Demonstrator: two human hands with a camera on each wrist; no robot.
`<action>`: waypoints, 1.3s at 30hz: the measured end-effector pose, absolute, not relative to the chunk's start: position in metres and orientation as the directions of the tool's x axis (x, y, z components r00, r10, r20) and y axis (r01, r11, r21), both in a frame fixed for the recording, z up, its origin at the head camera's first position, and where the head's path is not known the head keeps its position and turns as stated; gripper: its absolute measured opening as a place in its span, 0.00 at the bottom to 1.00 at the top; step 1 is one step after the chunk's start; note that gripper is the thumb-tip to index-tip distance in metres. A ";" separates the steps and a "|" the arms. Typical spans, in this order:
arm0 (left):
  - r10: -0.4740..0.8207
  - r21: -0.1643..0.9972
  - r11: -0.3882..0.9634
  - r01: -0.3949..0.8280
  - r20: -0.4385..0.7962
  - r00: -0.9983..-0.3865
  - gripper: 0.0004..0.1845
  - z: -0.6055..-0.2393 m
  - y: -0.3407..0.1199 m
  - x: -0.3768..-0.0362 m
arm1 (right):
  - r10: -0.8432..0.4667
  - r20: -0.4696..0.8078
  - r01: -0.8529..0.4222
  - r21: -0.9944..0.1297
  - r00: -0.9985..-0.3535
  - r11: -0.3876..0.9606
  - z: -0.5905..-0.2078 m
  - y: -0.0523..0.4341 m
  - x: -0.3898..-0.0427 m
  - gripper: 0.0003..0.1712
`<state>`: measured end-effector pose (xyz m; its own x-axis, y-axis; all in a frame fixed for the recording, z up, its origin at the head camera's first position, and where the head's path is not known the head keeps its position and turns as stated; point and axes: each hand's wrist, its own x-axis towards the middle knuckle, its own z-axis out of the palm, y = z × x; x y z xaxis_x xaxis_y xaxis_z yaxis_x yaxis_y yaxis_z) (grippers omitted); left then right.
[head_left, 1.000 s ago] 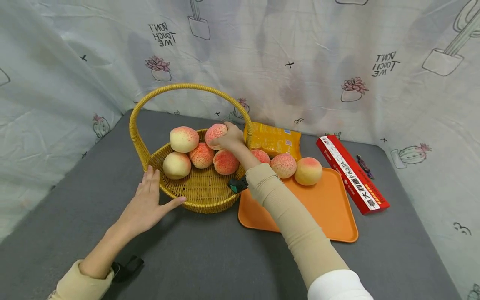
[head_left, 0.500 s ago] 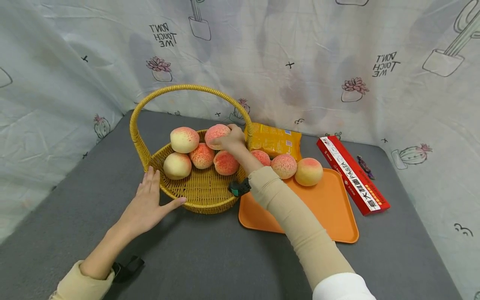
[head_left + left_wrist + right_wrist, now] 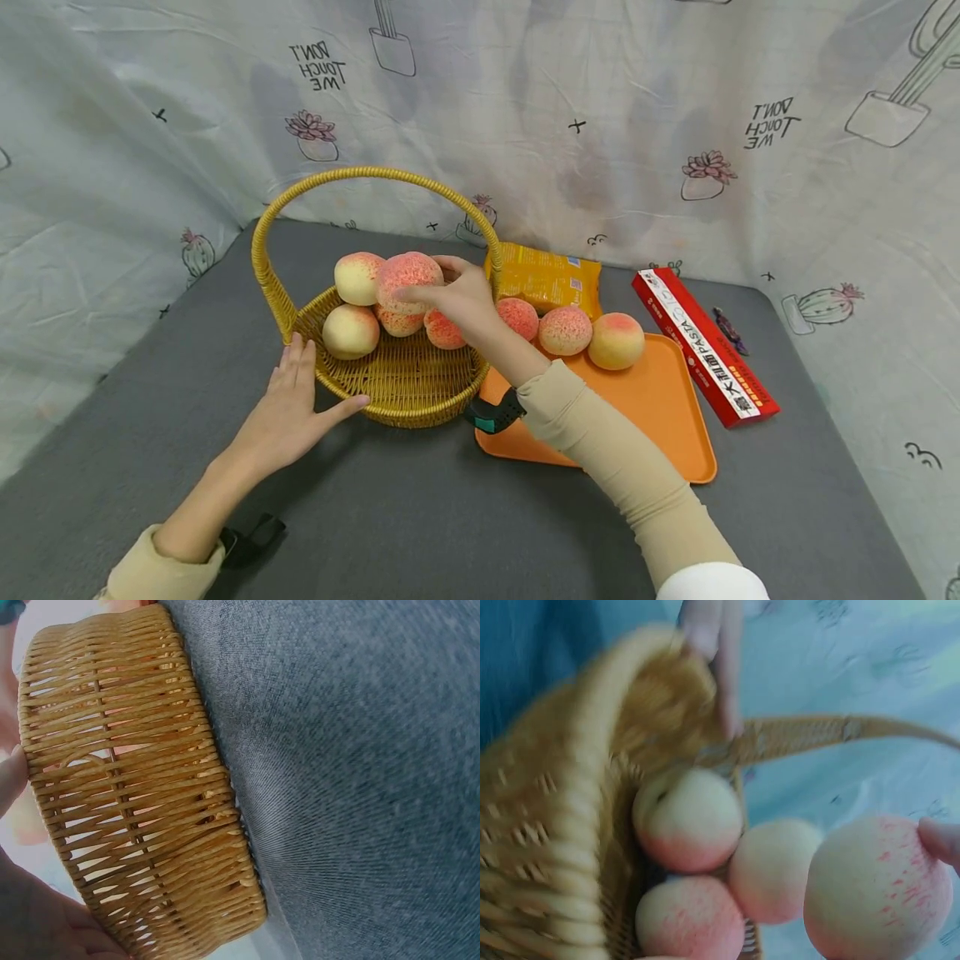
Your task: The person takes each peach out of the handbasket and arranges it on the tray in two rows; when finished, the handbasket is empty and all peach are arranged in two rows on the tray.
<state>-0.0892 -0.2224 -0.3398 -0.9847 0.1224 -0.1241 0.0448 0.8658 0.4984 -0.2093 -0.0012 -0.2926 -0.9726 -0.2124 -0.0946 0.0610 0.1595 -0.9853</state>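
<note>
My right hand (image 3: 474,302) pinches a pink-speckled peach (image 3: 408,273) between thumb and fingers, above the back of a round wicker basket (image 3: 420,412). The right wrist view has this held peach (image 3: 874,892) at lower right, apart from the basket wall. Below it in the basket are a pale peach (image 3: 350,332), a pale, pink-tinged peach (image 3: 356,277) and redder peaches (image 3: 444,330), partly covered by the held one and my hand. My left hand (image 3: 288,417) rests on the basket's near-left rim, fingers straight and thumb spread along the edge.
The tall basket handle (image 3: 375,172) arches over the fruit. To the right, several peaches (image 3: 566,331) line the far side of an orange tray (image 3: 645,417). Behind them lies a yellow packet (image 3: 551,279). A red pasta box (image 3: 705,350) and a small wrapped candy (image 3: 729,331) lie farther right.
My right hand has lifted the peach from the back of the basket and moved it left and nearer. My left hand has stayed on the rim.
</note>
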 end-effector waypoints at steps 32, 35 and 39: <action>0.129 0.493 0.868 0.056 -0.115 -0.985 0.61 -0.340 -0.223 -0.091 | -0.060 -0.244 0.250 -0.912 -0.968 -0.326 -0.322 0.186 -0.154 0.23; 0.128 0.494 0.868 0.056 -0.113 -0.985 0.61 -0.341 -0.223 -0.091 | 0.001 -0.284 0.269 -0.909 -0.959 -0.320 -0.323 0.203 -0.151 0.32; 0.131 0.497 0.866 0.058 -0.114 -0.985 0.61 -0.342 -0.221 -0.091 | 0.066 -0.305 0.266 -0.901 -0.950 -0.344 -0.327 0.233 -0.146 0.19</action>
